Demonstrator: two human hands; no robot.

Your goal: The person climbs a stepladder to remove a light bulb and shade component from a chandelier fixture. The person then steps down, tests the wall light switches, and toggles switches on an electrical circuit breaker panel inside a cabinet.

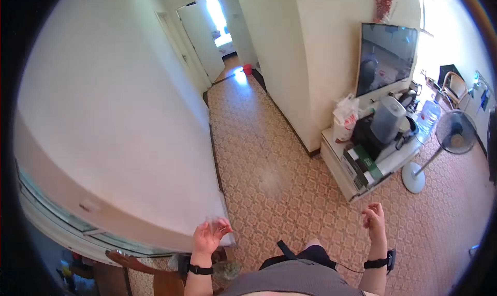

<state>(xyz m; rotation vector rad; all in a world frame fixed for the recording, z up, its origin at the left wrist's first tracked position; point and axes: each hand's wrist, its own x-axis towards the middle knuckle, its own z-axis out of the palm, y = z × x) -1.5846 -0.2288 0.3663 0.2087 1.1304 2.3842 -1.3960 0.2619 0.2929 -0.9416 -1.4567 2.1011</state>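
My left hand (pixel 207 237) is raised in front of the white wall's lower corner, palm up with the fingers curled. Between its thumb and fingers there is a small see-through thing (pixel 214 223), too faint to name. My right hand (pixel 374 222) is held up over the patterned floor, near the front corner of the low TV cabinet. Its fingers are loosely bent and apart, with nothing visible in them. A black strap with a small device sits on each wrist.
The cabinet (pixel 334 165) on the right holds boxes (pixel 361 166), a white bag (pixel 346 125), a grey plastic container (pixel 388 119) and a television (pixel 386 58). A standing fan (pixel 455 133) is beside it. Carved wooden furniture (pixel 135 264) is at lower left. A patterned corridor (pixel 243 120) leads to a door (pixel 202 40).
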